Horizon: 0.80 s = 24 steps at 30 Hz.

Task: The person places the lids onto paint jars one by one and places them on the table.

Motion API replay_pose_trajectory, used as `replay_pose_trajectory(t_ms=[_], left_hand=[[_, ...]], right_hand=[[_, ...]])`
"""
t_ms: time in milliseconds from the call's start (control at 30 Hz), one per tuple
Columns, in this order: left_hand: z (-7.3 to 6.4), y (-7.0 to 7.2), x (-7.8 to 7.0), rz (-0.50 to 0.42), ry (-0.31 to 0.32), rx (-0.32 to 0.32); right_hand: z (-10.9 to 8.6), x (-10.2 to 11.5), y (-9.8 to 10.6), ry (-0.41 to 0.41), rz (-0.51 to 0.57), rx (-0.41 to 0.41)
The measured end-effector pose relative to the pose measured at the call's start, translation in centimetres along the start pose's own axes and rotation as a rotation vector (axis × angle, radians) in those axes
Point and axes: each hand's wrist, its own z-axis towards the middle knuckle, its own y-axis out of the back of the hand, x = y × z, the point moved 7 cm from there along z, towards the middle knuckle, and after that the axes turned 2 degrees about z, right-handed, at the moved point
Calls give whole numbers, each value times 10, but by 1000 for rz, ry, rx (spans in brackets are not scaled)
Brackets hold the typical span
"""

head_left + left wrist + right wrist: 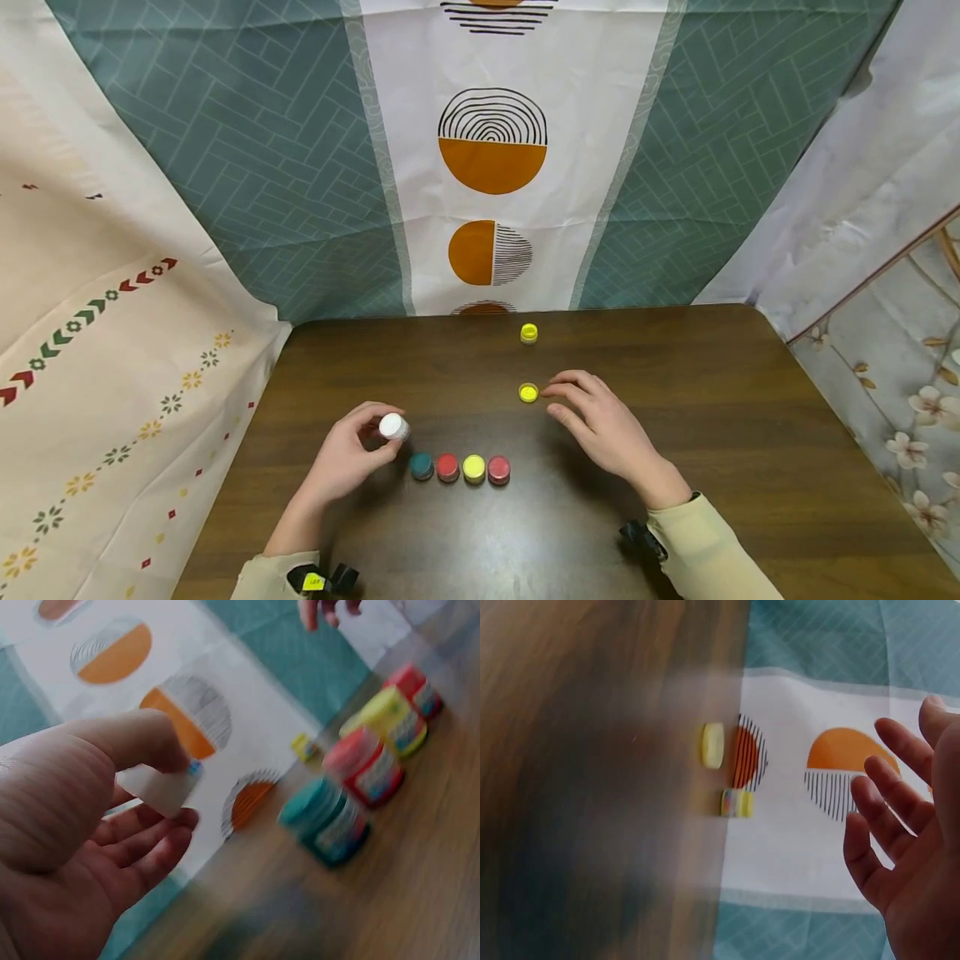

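Observation:
My left hand (347, 457) pinches a small white-topped paint jar (393, 427) between thumb and fingers, raised above the table. Just right of it, a row of closed paint jars stands upright: teal (422, 467), red (447, 468), yellow (474, 469) and a darker red (498, 470). My right hand (606, 427) hovers with relaxed, spread fingers and holds nothing. Its fingertips are nearest a yellow lid (528, 392) lying on the table. Farther back stands a yellow paint jar (528, 334), apparently without its lid. Motion blurs the white jar (163, 789) in the left wrist view.
The brown wooden table (720, 367) ends at a patterned cloth (300, 150) hanging behind it. Another patterned cloth (97, 417) borders the left side, and a floral one (900, 417) the right.

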Motion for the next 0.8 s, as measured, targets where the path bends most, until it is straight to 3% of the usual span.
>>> replay_pose_trajectory(t_ms=[200, 400, 533, 800], left_hand=[[-13, 10, 19, 131, 46, 57], [-18, 4, 26, 213, 47, 210], [-19, -1, 29, 218, 44, 274], [-17, -2, 30, 220, 55, 257]], right_hand=[[-9, -10, 2, -19, -8, 34], [-14, -14, -3, -26, -18, 83], [-13, -14, -5, -8, -20, 92], [-12, -12, -7, -1, -19, 113]])
